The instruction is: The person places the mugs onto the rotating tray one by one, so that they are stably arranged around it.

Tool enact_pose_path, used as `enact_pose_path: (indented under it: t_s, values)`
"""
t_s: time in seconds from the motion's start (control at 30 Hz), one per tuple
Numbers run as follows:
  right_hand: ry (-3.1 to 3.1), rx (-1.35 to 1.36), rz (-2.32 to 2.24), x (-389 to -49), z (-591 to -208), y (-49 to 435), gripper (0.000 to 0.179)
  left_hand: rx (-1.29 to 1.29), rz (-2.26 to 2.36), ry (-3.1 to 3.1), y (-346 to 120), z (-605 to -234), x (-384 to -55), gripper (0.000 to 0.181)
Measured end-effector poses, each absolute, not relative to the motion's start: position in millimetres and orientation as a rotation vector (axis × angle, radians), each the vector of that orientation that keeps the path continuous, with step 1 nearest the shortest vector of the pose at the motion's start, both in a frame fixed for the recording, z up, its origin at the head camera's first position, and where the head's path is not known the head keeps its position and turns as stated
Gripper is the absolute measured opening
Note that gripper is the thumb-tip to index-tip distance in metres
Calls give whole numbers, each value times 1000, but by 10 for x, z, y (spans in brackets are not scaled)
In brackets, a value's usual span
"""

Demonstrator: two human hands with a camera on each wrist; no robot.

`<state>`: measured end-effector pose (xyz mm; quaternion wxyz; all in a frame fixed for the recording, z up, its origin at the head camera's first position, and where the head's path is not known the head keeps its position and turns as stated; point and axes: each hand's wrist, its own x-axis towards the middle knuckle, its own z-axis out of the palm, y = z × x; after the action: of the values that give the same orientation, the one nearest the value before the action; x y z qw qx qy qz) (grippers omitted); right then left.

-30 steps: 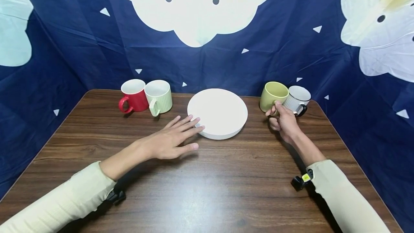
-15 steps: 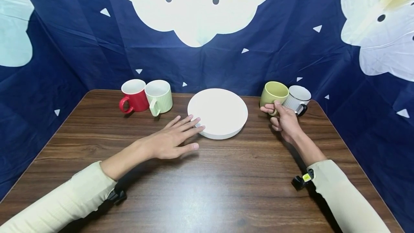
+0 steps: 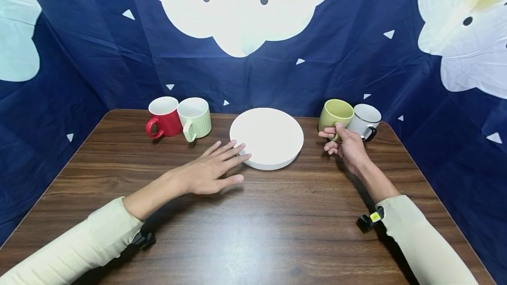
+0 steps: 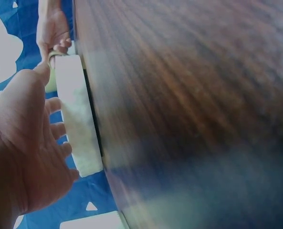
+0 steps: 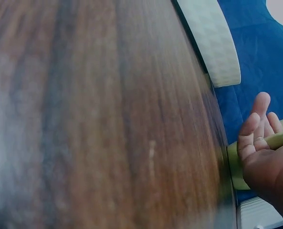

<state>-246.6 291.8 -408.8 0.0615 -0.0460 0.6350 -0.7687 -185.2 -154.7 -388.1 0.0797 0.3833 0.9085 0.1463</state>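
Note:
In the head view my right hand [image 3: 350, 146] is at the handle of a yellow-green mug [image 3: 328, 119], pinching it with the thumb on top. The right wrist view shows the handle running between thumb and fingers, the other fingers partly extended beside the mug [image 5: 236, 171]. This mug stands upright at the back right of the table. My left hand [image 3: 210, 173] lies palm down with fingers spread, its fingertips overlapping the near left edge of a round white disc-shaped stand [image 3: 269, 135]. From the left wrist, the stand's side [image 4: 77, 114] appears just beyond the fingers.
A white mug with a dark rim and black handle [image 3: 365, 115] stands right beside the yellow-green one. At the back left are a red mug [image 3: 169, 122] and a pale green ribbed mug [image 3: 201, 122]. A blue patterned cloth [image 3: 273, 78] hangs behind the wooden table [image 3: 293, 223].
The right hand's lower fingers have uncurled and stretched leftward while thumb and handle stay together. The mugs, the white stand and the left hand have not visibly moved.

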Motion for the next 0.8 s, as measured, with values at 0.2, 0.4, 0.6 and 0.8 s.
enact_pose_path:
  t_s: [0.2, 0.4, 0.6, 0.8]
  values:
    - [1984, -56, -2262, -2456, -4063, 2915, 47, 1149, 431, 2720, -1550, -3892, -1858, 72]
    - [2057, -46, -2200, -2435, -4015, 2913, 48, 1159, 426, 2725, -1550, -3888, -1865, 72]
    - [2063, -93, -2217, -2423, -4027, 2931, 45, 1171, 414, 2726, -1544, -3895, -1872, 72]
    - [2094, -138, -2212, -2400, -4034, 2888, 44, 1161, 419, 2725, -1547, -3895, -1866, 72]
